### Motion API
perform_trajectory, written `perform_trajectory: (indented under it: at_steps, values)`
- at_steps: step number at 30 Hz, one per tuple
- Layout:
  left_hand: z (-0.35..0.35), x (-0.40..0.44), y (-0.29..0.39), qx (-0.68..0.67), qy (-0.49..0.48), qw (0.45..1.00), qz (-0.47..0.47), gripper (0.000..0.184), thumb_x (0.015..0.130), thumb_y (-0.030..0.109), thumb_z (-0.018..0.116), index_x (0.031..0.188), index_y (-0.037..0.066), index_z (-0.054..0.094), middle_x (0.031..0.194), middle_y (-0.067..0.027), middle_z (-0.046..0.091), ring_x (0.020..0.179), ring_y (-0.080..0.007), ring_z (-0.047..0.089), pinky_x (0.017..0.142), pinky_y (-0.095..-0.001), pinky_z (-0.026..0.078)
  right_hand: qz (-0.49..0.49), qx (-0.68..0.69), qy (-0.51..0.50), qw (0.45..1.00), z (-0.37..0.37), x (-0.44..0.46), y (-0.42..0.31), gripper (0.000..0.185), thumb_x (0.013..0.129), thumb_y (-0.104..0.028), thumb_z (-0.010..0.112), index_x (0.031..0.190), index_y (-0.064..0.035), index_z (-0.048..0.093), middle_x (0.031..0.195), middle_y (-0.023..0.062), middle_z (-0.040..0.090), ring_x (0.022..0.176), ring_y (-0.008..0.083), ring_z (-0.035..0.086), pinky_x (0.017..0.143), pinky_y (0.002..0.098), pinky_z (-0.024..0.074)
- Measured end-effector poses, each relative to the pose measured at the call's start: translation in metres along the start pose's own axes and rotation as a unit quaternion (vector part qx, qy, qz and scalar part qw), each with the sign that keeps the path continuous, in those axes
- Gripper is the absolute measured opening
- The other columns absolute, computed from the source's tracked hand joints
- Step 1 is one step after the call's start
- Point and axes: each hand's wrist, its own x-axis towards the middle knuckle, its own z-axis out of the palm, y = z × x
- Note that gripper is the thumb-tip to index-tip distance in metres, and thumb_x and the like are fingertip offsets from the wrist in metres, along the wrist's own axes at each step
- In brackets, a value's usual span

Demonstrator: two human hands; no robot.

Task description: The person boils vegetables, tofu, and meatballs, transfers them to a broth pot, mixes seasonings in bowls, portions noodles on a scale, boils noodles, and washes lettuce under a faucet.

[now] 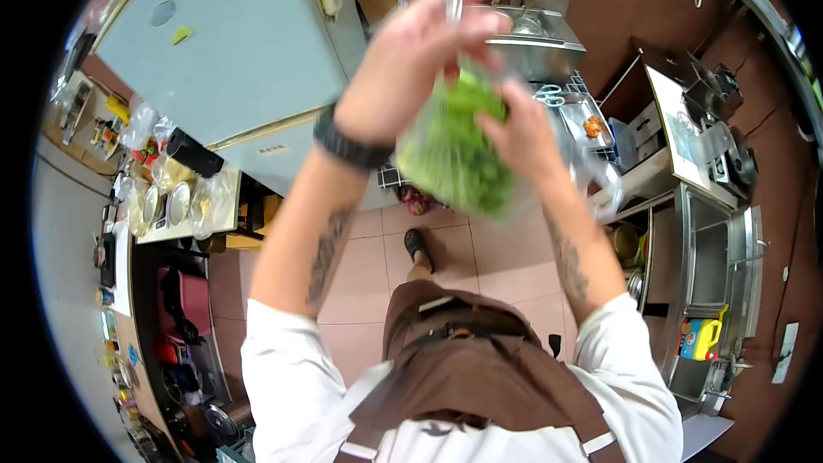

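Observation:
A clear plastic bag of leafy greens [459, 150] is held up in front of me above the floor, smeared by motion. My left hand [429, 47], with a dark band on its wrist, is at the bag's top, its fingers bent around the gathered plastic. Some of those fingertips are blurred. Against the bag's upper right side, my right hand [521, 133] grips with thumb and fingers. Loose clear plastic trails to the right, below that hand.
A pale blue fridge-like cabinet [223, 43] stands at left. Behind the bag are a metal fryer-like unit [540, 56], scissors [549, 96] and a metal tray [583, 111] with orange-red food. A metal sink [710, 261] and yellow jug [701, 339] are at right.

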Motion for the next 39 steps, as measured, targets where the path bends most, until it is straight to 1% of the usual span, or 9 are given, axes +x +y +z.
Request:
perform_trajectory:
  at_steps: [5, 8, 13, 19, 24, 28, 32, 36, 39]
  values:
    - [-0.112, 0.175, -0.061, -0.203, -0.002, 0.978, 0.052, 0.05, 0.097, 0.015, 0.063, 0.136, -0.008, 0.042, 0.103, -0.0073, 0.067, 0.084, -0.0136, 0.067, 0.075, -0.0225, 0.05, -0.001, -0.109, 0.006, 0.994, 0.053, 0.212, 0.047, 0.034, 0.082, -0.025, 0.075, 0.103, -0.0029, 0.061, 0.097, 0.0215, 0.069, 0.096, 0.0416, 0.065, 0.081, 0.0477, 0.052]
    - [-0.154, 0.225, -0.106, -0.112, 0.078, 0.988, 0.075, 0.051, 0.093, 0.026, 0.065, 0.133, -0.003, 0.051, 0.107, -0.0056, 0.071, 0.087, -0.0122, 0.068, 0.068, -0.024, 0.042, 0.013, -0.095, -0.021, 0.995, 0.113, 0.3, 0.093, 0.035, 0.083, -0.027, 0.073, 0.11, -0.0068, 0.063, 0.099, 0.0217, 0.07, 0.096, 0.0409, 0.066, 0.082, 0.0481, 0.0524]
    - [-0.201, 0.281, -0.244, -0.109, 0.254, 0.956, -0.095, 0.041, 0.099, 0.018, 0.059, 0.137, 0.006, 0.054, 0.11, -0.0016, 0.07, 0.081, -0.0055, 0.06, 0.073, -0.0214, 0.043, -0.017, -0.067, -0.092, 0.993, 0.245, 0.381, 0.197, 0.035, 0.083, -0.018, 0.061, 0.119, -0.0148, 0.064, 0.103, 0.0192, 0.071, 0.098, 0.039, 0.067, 0.085, 0.0492, 0.0535]
    - [-0.287, 0.282, -0.411, -0.071, 0.406, 0.888, -0.203, 0.05, 0.094, 0.013, 0.065, 0.139, -0.001, 0.048, 0.105, -0.0063, 0.065, 0.085, -0.0137, 0.062, 0.074, -0.0255, 0.046, 0.017, -0.045, -0.156, 0.987, 0.345, 0.395, 0.283, 0.027, 0.079, -0.012, 0.064, 0.103, -0.0017, 0.059, 0.097, 0.0213, 0.07, 0.091, 0.0389, 0.069, 0.08, 0.0464, 0.0551]
    - [-0.374, 0.244, -0.507, 0.014, 0.461, 0.847, -0.265, 0.062, 0.094, 0.024, 0.063, 0.145, -0.003, 0.042, 0.14, -0.0163, 0.052, 0.133, -0.0248, 0.048, 0.11, -0.0343, 0.035, 0.103, 0.0, -0.214, 0.972, 0.319, 0.395, 0.301, 0.03, 0.081, -0.016, 0.07, 0.104, 0.0, 0.06, 0.095, 0.0247, 0.07, 0.092, 0.0406, 0.068, 0.081, 0.0465, 0.055]
    - [-0.323, 0.226, -0.449, 0.178, 0.371, 0.829, -0.379, 0.054, 0.099, 0.034, 0.061, 0.134, -0.007, 0.054, 0.129, -0.0168, 0.061, 0.126, -0.0256, 0.054, 0.11, -0.036, 0.037, 0.228, 0.221, -0.133, 0.939, 0.277, 0.388, 0.319, 0.043, 0.08, -0.021, 0.078, 0.111, 0.0015, 0.06, 0.09, 0.0232, 0.07, 0.088, 0.0333, 0.07, 0.08, 0.0401, 0.0555]
    - [-0.226, 0.179, -0.381, 0.42, 0.367, 0.78, -0.283, 0.044, 0.098, 0.027, 0.064, 0.129, -0.004, 0.059, 0.115, -0.0113, 0.066, 0.104, -0.0216, 0.062, 0.098, -0.0347, 0.046, 0.328, 0.54, -0.121, 0.765, 0.249, 0.366, 0.33, 0.036, 0.084, -0.015, 0.078, 0.11, 0.0015, 0.06, 0.095, 0.0109, 0.07, 0.087, 0.0154, 0.066, 0.079, 0.0305, 0.0544]
    - [-0.173, 0.18, -0.347, 0.076, 0.413, 0.901, -0.114, 0.053, 0.096, 0.018, 0.062, 0.145, 0.004, 0.046, 0.129, -0.0113, 0.058, 0.123, -0.0219, 0.052, 0.109, -0.0377, 0.037, 0.33, 0.677, -0.156, 0.639, 0.206, 0.355, 0.291, 0.027, 0.089, -0.008, 0.073, 0.112, -0.0011, 0.061, 0.106, 0.0062, 0.069, 0.091, 0.0127, 0.065, 0.082, 0.0296, 0.0543]
    - [-0.156, 0.188, -0.337, -0.184, 0.366, 0.906, -0.11, 0.084, 0.088, 0.039, 0.074, 0.152, 0.003, 0.034, 0.149, -0.0145, 0.044, 0.137, -0.0271, 0.043, 0.115, -0.0408, 0.033, 0.331, 0.687, -0.225, 0.606, 0.192, 0.332, 0.267, 0.036, 0.09, -0.01, 0.073, 0.122, -0.0021, 0.059, 0.113, 0.0055, 0.067, 0.1, 0.0123, 0.063, 0.089, 0.0288, 0.0511]
